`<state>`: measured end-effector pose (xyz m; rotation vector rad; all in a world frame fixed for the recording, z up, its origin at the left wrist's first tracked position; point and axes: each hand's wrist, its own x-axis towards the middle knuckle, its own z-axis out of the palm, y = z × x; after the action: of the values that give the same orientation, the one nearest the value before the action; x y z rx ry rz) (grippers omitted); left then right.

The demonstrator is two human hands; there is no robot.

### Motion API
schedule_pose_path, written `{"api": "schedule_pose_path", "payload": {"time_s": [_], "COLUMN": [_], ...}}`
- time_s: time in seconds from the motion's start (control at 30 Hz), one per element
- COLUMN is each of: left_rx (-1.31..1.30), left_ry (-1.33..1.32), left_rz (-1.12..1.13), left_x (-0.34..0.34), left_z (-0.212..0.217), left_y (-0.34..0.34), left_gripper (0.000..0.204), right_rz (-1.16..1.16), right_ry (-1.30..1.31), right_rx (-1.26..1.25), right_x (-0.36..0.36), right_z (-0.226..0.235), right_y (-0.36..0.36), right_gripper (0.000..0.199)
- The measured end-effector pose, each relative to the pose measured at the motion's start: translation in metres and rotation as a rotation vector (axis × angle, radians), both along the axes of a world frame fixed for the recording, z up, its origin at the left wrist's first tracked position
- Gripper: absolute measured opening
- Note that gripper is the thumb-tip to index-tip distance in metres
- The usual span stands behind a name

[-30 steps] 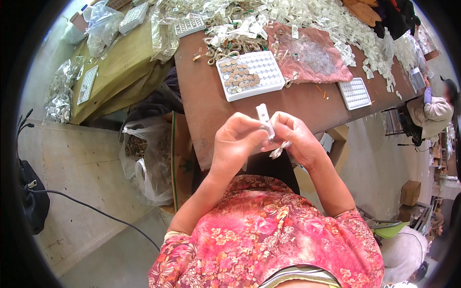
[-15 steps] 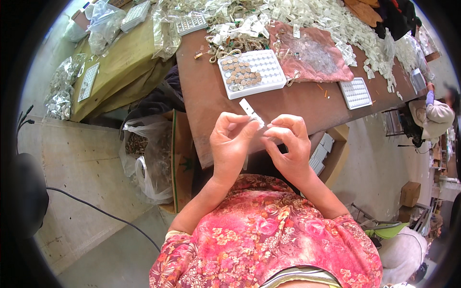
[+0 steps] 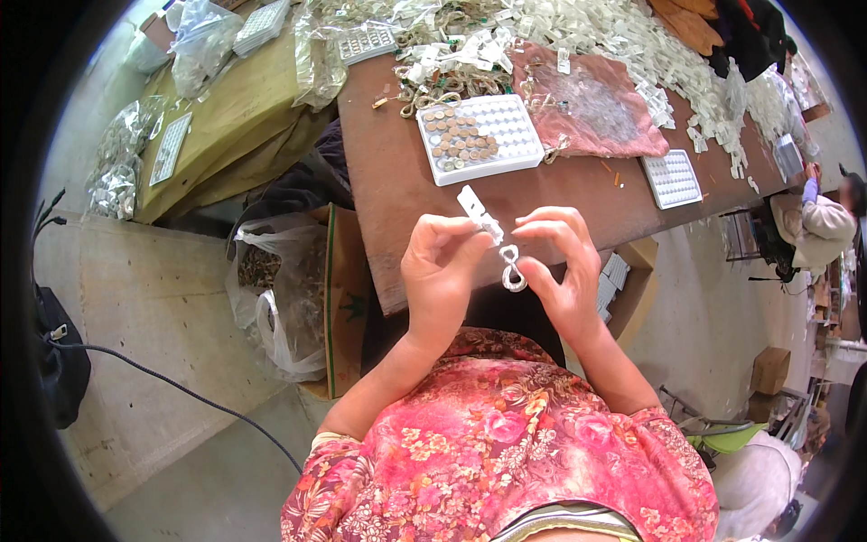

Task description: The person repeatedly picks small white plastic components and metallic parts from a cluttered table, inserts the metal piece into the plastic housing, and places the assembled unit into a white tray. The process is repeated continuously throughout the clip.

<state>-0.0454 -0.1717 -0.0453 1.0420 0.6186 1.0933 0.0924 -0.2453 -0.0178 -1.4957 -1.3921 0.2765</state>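
My left hand (image 3: 438, 275) pinches a small white slotted tag (image 3: 475, 210) between thumb and fingertips, in front of the table edge. A whitish figure-eight loop (image 3: 513, 275), cord-like, hangs just below the tag's lower end; whether it is joined to the tag I cannot make out. My right hand (image 3: 571, 271) is beside the loop, its thumb and fingers curved and apart, the thumb close to or touching the loop. Beyond my hands a white tray (image 3: 492, 168) with round pits stands on the brown table, partly filled with brownish and silvery discs.
A pink cloth (image 3: 632, 126) with clear small pieces lies right of the tray, near a second white tray (image 3: 673, 179). Piled white tags (image 3: 623, 45) cover the table's far side. Below are an open carton (image 3: 341, 307) with a plastic bag and another carton (image 3: 643, 280). A co-worker (image 3: 822, 217) is at right.
My right fingers have spread from a near pinch, and the white loop now shows between my hands. My left hand still holds the tag. The view has shifted slightly.
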Motion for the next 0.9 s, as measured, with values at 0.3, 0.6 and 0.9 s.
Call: {"api": "schedule_pose_path", "payload": {"time_s": [0.3, 0.6, 0.9], "left_rx": [0.269, 0.528, -0.091], "left_ry": [0.062, 0.259, -0.180], "left_rz": [0.099, 0.126, -0.107], "left_x": [0.002, -0.003, 0.002], "left_z": [-0.008, -0.009, -0.004], "left_y": [-0.002, 0.000, -0.004], "left_gripper": [0.016, 0.017, 0.014], "right_rz": [0.025, 0.001, 0.093], "right_ry": [0.157, -0.021, 0.501], "right_rx": [-0.110, -0.004, -0.188], "right_x": [-0.012, -0.011, -0.013], "right_z": [0.002, 0.001, -0.005], "right_y": [0.005, 0.006, 0.003], "right_gripper": [0.013, 0.012, 0.004]}}
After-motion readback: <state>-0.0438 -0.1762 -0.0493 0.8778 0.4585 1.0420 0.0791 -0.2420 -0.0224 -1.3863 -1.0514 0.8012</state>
